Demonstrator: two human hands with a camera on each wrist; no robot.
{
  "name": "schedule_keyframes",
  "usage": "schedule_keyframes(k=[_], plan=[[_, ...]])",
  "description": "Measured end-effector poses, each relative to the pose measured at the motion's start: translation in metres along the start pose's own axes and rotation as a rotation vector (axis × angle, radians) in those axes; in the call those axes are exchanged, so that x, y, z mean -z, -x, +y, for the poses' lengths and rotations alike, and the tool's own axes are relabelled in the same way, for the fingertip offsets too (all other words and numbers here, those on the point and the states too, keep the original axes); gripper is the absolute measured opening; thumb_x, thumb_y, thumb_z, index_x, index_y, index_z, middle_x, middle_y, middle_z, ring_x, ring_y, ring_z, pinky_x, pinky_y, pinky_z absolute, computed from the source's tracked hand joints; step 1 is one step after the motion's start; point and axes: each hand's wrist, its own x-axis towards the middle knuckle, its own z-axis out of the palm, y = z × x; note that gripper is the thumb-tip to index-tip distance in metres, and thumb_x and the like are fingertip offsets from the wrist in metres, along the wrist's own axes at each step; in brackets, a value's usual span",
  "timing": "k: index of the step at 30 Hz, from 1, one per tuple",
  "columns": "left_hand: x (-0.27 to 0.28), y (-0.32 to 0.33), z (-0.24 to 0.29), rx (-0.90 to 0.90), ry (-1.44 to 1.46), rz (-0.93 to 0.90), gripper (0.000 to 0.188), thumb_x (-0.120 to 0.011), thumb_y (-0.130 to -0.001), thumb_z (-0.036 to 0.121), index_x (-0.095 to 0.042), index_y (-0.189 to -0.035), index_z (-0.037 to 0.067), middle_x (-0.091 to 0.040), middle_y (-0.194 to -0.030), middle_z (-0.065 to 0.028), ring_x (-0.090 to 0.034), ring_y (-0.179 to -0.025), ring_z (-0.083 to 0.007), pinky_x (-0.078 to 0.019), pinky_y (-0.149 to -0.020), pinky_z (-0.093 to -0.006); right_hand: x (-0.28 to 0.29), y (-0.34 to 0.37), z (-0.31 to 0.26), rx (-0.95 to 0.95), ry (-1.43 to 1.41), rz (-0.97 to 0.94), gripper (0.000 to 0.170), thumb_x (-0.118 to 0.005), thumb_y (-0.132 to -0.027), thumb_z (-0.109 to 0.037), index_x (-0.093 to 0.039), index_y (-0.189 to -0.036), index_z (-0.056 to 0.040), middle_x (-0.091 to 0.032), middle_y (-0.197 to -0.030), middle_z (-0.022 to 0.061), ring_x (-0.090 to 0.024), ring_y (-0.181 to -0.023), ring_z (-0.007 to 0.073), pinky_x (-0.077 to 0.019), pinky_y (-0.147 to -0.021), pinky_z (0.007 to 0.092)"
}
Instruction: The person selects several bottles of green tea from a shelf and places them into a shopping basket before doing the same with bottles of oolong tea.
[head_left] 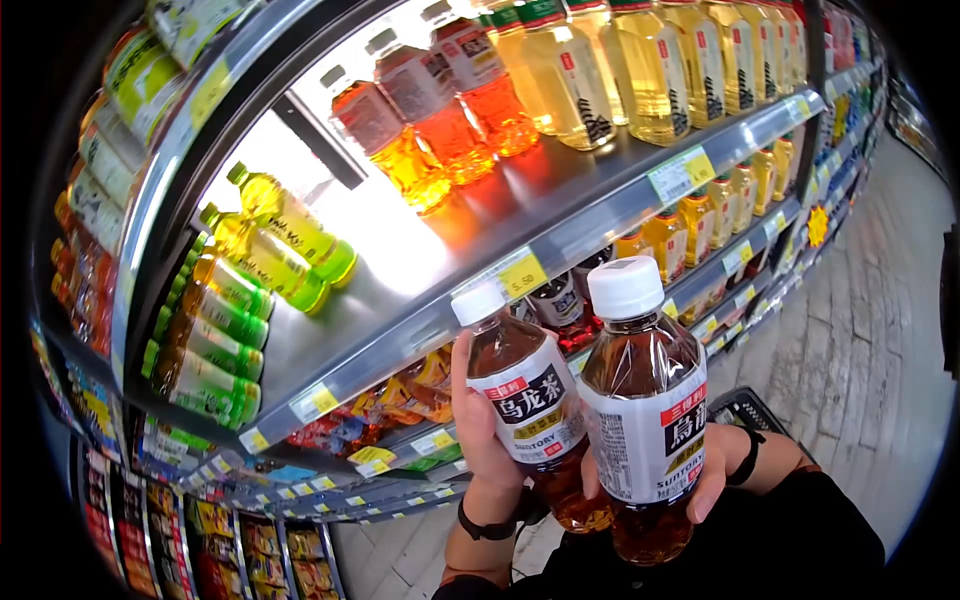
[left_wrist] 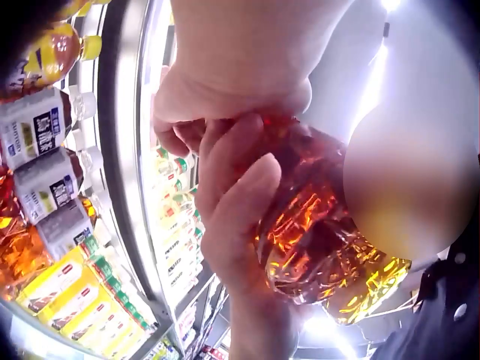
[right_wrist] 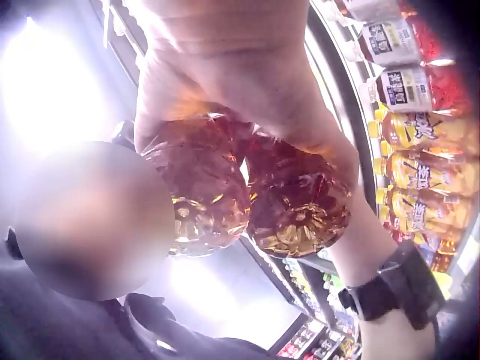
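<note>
Two bottles of Suntory oolong tea with white caps and white labels are held side by side in the head view. My left hand [head_left: 484,445] grips the left bottle [head_left: 530,400], which tilts a little, its label facing the head camera. Around the lower part of the right bottle [head_left: 645,430] curl the fingers of my right hand [head_left: 712,475]. This bottle stands closer to the camera and overlaps the left one. From below, the right wrist view shows both dark amber bottle bases [right_wrist: 300,217] close together. Much of each palm is hidden behind the bottles.
A lit store shelf [head_left: 560,215] curves across in front, with price tags along its edge. It carries orange-red tea bottles [head_left: 415,110], pale yellow bottles [head_left: 560,80] and green-labelled bottles [head_left: 225,340]. A dark basket [head_left: 755,412] is partly visible beyond my right arm, over the tiled floor [head_left: 850,300].
</note>
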Motion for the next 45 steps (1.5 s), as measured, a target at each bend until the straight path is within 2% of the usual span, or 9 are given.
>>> schedule_keyframes(k=[5,7,9,12,17,22,28,38,45], plan=[[-0.005,-0.007,-0.033,0.188,0.007,-0.188,0.097,-0.06,-0.086,0.059,-0.019,-0.145,-0.005,-0.05,-0.133,-0.0209,-0.057,-0.117,-0.0268,-0.0471,-0.098,-0.0396,-0.015,0.023,-0.004,0.09,-0.066,0.367,0.101,-0.085,-0.054,-0.05,-0.043,-0.132,0.0001,-0.059,-0.111,0.0156,-0.055,-0.107,0.0248,-0.0384,-0.094,0.0335],[-0.005,-0.002,-0.074,0.14,-0.029,-0.369,0.082,-0.049,-0.089,0.064,-0.043,-0.134,-0.004,-0.062,-0.12,-0.0179,-0.065,-0.104,-0.0262,-0.0553,-0.086,-0.0397,-0.023,0.043,-0.001,0.169,-0.042,0.545,0.098,-0.082,-0.054,-0.056,-0.047,-0.127,-0.0003,-0.059,-0.107,0.0153,-0.055,-0.102,0.0235,-0.039,-0.09,0.0316],[-0.018,0.005,-0.104,0.33,0.07,-0.551,0.097,-0.069,-0.074,0.068,-0.043,-0.132,-0.006,-0.064,-0.112,-0.0148,-0.066,-0.093,-0.0214,-0.0558,-0.078,-0.0336,-0.027,0.068,0.006,0.214,-0.002,0.695,0.089,-0.079,-0.055,-0.061,-0.055,-0.116,-0.0012,-0.059,-0.104,0.0123,-0.056,-0.097,0.0206,-0.0405,-0.084,0.0275],[-0.042,0.013,-0.147,0.582,0.232,-0.909,0.091,-0.079,-0.078,0.042,-0.03,-0.139,-0.003,-0.054,-0.127,-0.0165,-0.056,-0.115,-0.0242,-0.0442,-0.098,-0.0389,-0.027,0.118,0.018,0.301,-0.041,0.847,0.089,-0.082,-0.059,-0.044,-0.051,-0.128,0.0023,-0.058,-0.123,0.0124,-0.056,-0.114,0.0223,-0.04,-0.102,0.034],[-0.108,0.043,-0.219,0.767,0.19,-0.788,0.051,-0.072,-0.081,0.016,-0.047,-0.12,-0.003,-0.064,-0.09,-0.0101,-0.063,-0.074,-0.0197,-0.0502,-0.069,-0.0297,-0.003,0.19,0.041,0.364,-0.008,1.109,0.088,-0.082,-0.056,-0.051,-0.054,-0.121,0.0011,-0.059,-0.114,0.0114,-0.057,-0.106,0.0225,-0.0424,-0.093,0.0316],[-0.124,0.089,-0.345,1.021,0.111,-0.663,0.055,-0.061,-0.083,0.014,-0.043,-0.133,-0.002,-0.059,-0.123,-0.0108,-0.059,-0.109,-0.0235,-0.047,-0.093,-0.0347,0.045,0.284,0.097,0.478,-0.27,1.188,0.079,-0.071,-0.077,-0.016,-0.032,-0.144,0.0027,-0.045,-0.142,0.0139,-0.043,-0.131,0.0237,-0.0292,-0.112,0.037],[-0.096,0.196,-0.554,1.555,-0.059,-0.397,0.038,-0.054,-0.092,0.028,-0.051,-0.121,0.003,-0.062,-0.112,-0.0131,-0.064,-0.1,-0.0257,-0.0542,-0.086,-0.0393,0.154,0.427,0.254,0.206,-0.538,1.665,0.045,-0.069,-0.082,-0.015,-0.056,-0.122,0.0004,-0.065,-0.111,0.0066,-0.063,-0.096,0.015,-0.0514,-0.084,0.0292],[-0.061,0.371,-0.766,1.558,-0.677,-0.658,0.064,-0.074,-0.079,0.018,-0.035,-0.128,0.001,-0.056,-0.111,-0.013,-0.061,-0.095,-0.0207,-0.0535,-0.078,-0.0342,0.191,0.571,0.462,-0.163,-0.612,2.078,0.037,-0.072,-0.075,-0.027,-0.066,-0.099,0.0007,-0.066,-0.085,0.0068,-0.063,-0.071,0.0145,-0.0501,-0.063,0.0304],[-0.015,0.378,-0.817,1.234,-1.147,-0.966,0.086,-0.079,-0.069,0.015,-0.026,-0.135,-0.002,-0.058,-0.113,-0.0176,-0.062,-0.094,-0.0227,-0.0528,-0.08,-0.0343,0.222,0.596,0.482,-0.434,-0.599,2.139,0.037,-0.074,-0.069,-0.027,-0.068,-0.087,0.0053,-0.066,-0.075,0.0091,-0.062,-0.067,0.0161,-0.0491,-0.062,0.0316]])
